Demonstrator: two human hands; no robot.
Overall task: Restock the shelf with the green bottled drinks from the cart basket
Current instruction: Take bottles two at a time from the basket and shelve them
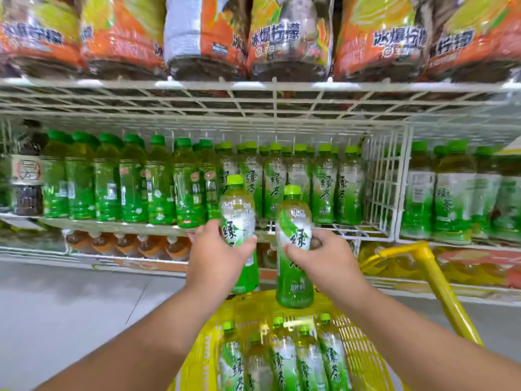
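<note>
Each hand holds one green bottle upright in the middle of the frame: left hand (218, 249) wraps the left bottle (239, 218), right hand (324, 255) wraps the right bottle (294, 249). Best to slide both straight into the shelf (324, 228) gap behind them. More wait in the yellow basket (363, 351) below.

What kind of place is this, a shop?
Most likely a shop's drinks aisle. White wire shelves carry rows of green bottles, a yellow basket holds more, and each hand, left and right, lifts one towards the shelf.

Shop aisle, drinks section.
White wire shelves (253, 88) packed w/ bottled drinks (324, 187); yellow cart basket (363, 351) in front.
</note>
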